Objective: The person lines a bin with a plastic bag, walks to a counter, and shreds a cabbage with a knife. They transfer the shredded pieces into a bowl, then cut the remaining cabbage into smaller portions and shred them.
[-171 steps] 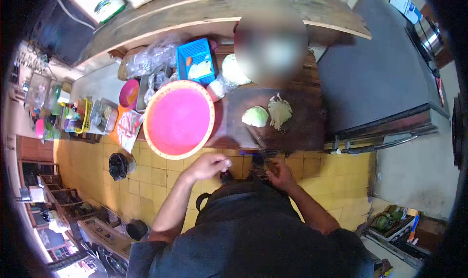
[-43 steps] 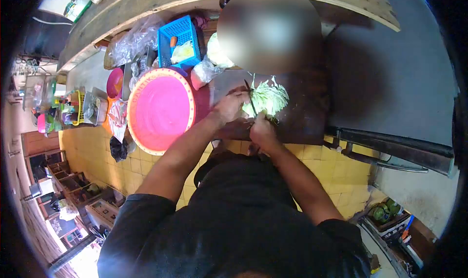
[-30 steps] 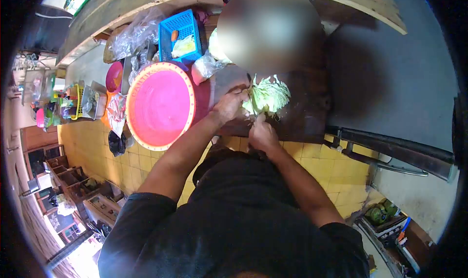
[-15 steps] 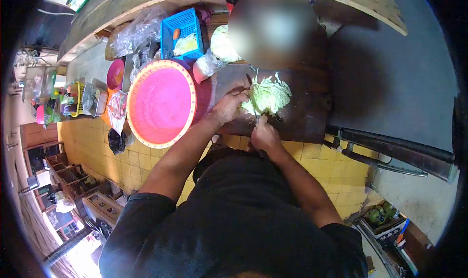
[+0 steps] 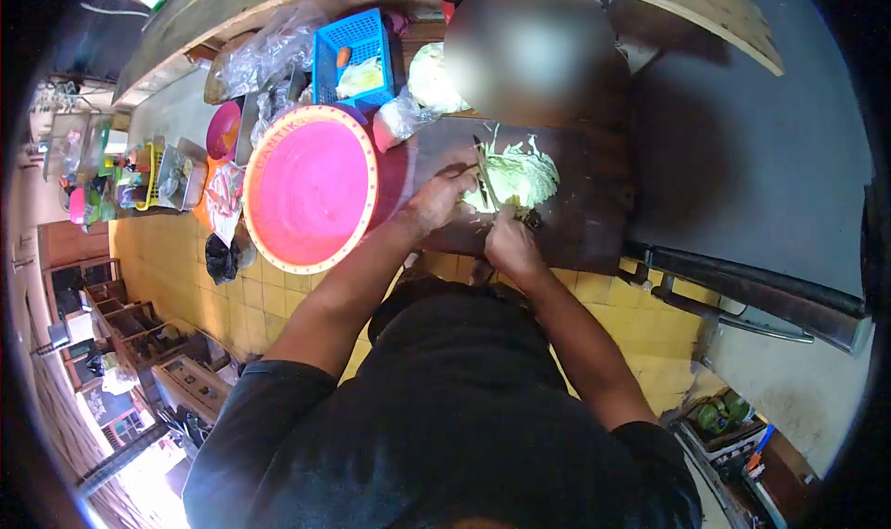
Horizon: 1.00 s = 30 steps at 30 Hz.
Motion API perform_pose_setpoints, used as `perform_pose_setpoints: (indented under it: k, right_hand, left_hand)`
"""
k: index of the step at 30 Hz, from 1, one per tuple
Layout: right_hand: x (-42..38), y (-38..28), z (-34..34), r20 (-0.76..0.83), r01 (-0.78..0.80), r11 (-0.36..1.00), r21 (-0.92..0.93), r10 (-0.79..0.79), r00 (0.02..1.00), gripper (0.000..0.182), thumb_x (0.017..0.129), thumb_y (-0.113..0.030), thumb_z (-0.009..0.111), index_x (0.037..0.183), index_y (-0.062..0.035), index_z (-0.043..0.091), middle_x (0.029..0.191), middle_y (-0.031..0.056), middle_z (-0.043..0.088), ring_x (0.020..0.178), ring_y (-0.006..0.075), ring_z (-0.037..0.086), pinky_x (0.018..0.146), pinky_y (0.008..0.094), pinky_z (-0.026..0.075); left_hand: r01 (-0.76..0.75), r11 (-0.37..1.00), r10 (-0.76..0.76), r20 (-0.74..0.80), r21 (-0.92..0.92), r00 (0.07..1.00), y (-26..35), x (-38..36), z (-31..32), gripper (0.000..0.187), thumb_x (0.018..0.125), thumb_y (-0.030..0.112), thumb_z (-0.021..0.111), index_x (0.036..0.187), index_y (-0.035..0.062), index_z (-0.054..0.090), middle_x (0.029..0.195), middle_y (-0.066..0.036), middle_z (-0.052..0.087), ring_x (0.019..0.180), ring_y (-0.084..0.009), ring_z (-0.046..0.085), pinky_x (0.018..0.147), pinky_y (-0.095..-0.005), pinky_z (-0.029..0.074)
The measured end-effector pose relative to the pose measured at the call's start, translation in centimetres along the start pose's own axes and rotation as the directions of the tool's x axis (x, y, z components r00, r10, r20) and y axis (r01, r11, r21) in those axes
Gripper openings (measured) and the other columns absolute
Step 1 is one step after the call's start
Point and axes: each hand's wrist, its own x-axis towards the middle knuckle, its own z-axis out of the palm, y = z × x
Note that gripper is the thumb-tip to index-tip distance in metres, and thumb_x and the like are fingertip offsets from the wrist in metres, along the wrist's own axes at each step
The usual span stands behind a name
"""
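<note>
Shredded pale green cabbage (image 5: 524,178) lies in a heap on a dark cutting board (image 5: 575,237). My right hand (image 5: 512,249) is closed around the handle of a knife (image 5: 484,169), whose blade points away from me along the left side of the heap. On the blade's left, my left hand (image 5: 442,200) grips a piece of cabbage, its fingertips close to the blade. Most of that piece is hidden by the fingers and the knife.
Left of the board stands a large pink basin (image 5: 311,190) with an orange rim. Behind are a blue basket (image 5: 353,58) holding a carrot and cabbage, a plastic bag (image 5: 401,121) and a whole cabbage (image 5: 432,76). A wooden shelf (image 5: 269,11) crosses above.
The knife blade's tip has swung slightly left, and my right hand has shifted a little. My left hand stays at the cabbage. The whole view has shifted slightly.
</note>
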Motion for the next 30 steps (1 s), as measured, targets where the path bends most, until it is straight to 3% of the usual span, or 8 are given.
perform_pose_setpoints:
  k: [2,6,9,15,19,22,24,30]
  right_hand:
    - [-0.9,0.5,0.5,0.030,0.090,0.994,0.062,-0.092,0.995,0.030,0.084,-0.009,0.044,0.108,0.0078,0.038,0.093,0.0348,0.061,0.088,0.0515,0.060,0.078,0.0560,0.048]
    - [-2.2,-0.8,0.4,0.051,0.027,0.999,0.023,-0.028,0.998,0.030,0.085,-0.010,0.043,0.109,0.0069,0.036,0.090,0.0347,0.061,0.084,0.0516,0.060,0.078,0.0562,0.048]
    - [-0.4,1.0,2.9,0.030,0.047,0.999,0.002,-0.047,0.998,0.031,0.084,-0.010,0.045,0.109,0.0052,0.035,0.089,0.0345,0.061,0.084,0.0506,0.061,0.078,0.0560,0.048]
    - [1.2,0.4,1.1,0.028,0.052,0.999,-0.010,-0.052,0.998,0.046,0.086,-0.013,0.044,0.120,0.0136,0.030,0.091,0.0352,0.061,0.088,0.0497,0.061,0.080,0.0543,0.048]
    - [-1.6,0.0,0.9,0.058,0.063,0.998,0.014,-0.063,0.996,0.038,0.086,-0.017,0.043,0.114,0.0086,0.036,0.094,0.0346,0.061,0.088,0.0502,0.061,0.081,0.0567,0.046]
    - [-1.1,0.1,2.0,0.071,0.010,0.999,-0.040,-0.007,0.997,0.033,0.086,-0.014,0.044,0.111,0.0058,0.037,0.092,0.0335,0.061,0.087,0.0494,0.061,0.080,0.0560,0.047]
    - [-0.2,0.4,2.6,0.053,0.039,0.998,-0.046,-0.037,0.998,0.033,0.085,-0.012,0.045,0.111,0.0063,0.036,0.092,0.0328,0.062,0.087,0.0487,0.062,0.079,0.0553,0.048]
    - [0.9,-0.5,1.2,-0.044,0.073,0.991,-0.113,-0.078,0.996,0.034,0.084,-0.009,0.047,0.111,0.0093,0.036,0.092,0.0320,0.062,0.087,0.0478,0.062,0.077,0.0527,0.050]
  left_hand:
    - [0.026,0.996,-0.030,-0.041,-0.087,0.999,-0.5,0.0,0.6,0.049,0.065,0.002,0.073,0.110,0.0093,0.055,0.127,-0.015,0.054,0.118,-0.0346,0.050,0.091,-0.0386,0.048]
    - [0.100,0.992,-0.100,0.014,-0.079,0.995,-0.1,0.0,0.2,0.048,0.064,0.004,0.076,0.109,0.0094,0.058,0.127,-0.015,0.055,0.118,-0.0348,0.050,0.093,-0.0392,0.047]
    - [-0.007,0.989,0.002,-0.040,-0.148,0.999,0.4,-0.2,0.1,0.045,0.063,0.004,0.077,0.105,0.0099,0.061,0.127,-0.014,0.055,0.118,-0.0349,0.050,0.094,-0.0396,0.046]
    - [0.007,0.998,-0.007,-0.005,-0.058,1.000,-0.3,-0.5,-0.1,0.038,0.065,0.007,0.077,0.100,0.0084,0.061,0.123,-0.018,0.056,0.119,-0.0344,0.050,0.094,-0.0391,0.046]
    - [0.077,0.987,-0.074,0.028,-0.138,0.997,0.0,-0.6,0.0,0.036,0.067,0.004,0.075,0.099,0.0079,0.059,0.123,-0.018,0.056,0.117,-0.0344,0.051,0.090,-0.0396,0.048]
    - [0.076,0.997,-0.076,-0.071,-0.007,0.995,0.5,-0.7,-0.3,0.035,0.068,0.004,0.073,0.099,0.0082,0.057,0.122,-0.017,0.056,0.111,-0.0345,0.054,0.083,-0.0411,0.049]
    - [0.220,0.973,-0.213,0.099,-0.071,0.972,1.2,-0.7,-1.1,0.035,0.069,0.005,0.072,0.101,0.0087,0.058,0.122,-0.017,0.056,0.110,-0.0350,0.055,0.083,-0.0420,0.049]
    - [0.112,0.994,-0.112,-0.040,-0.006,0.993,-0.8,-1.6,0.6,0.038,0.069,0.006,0.068,0.106,0.0104,0.059,0.120,-0.018,0.057,0.114,-0.0361,0.053,0.092,-0.0416,0.047]
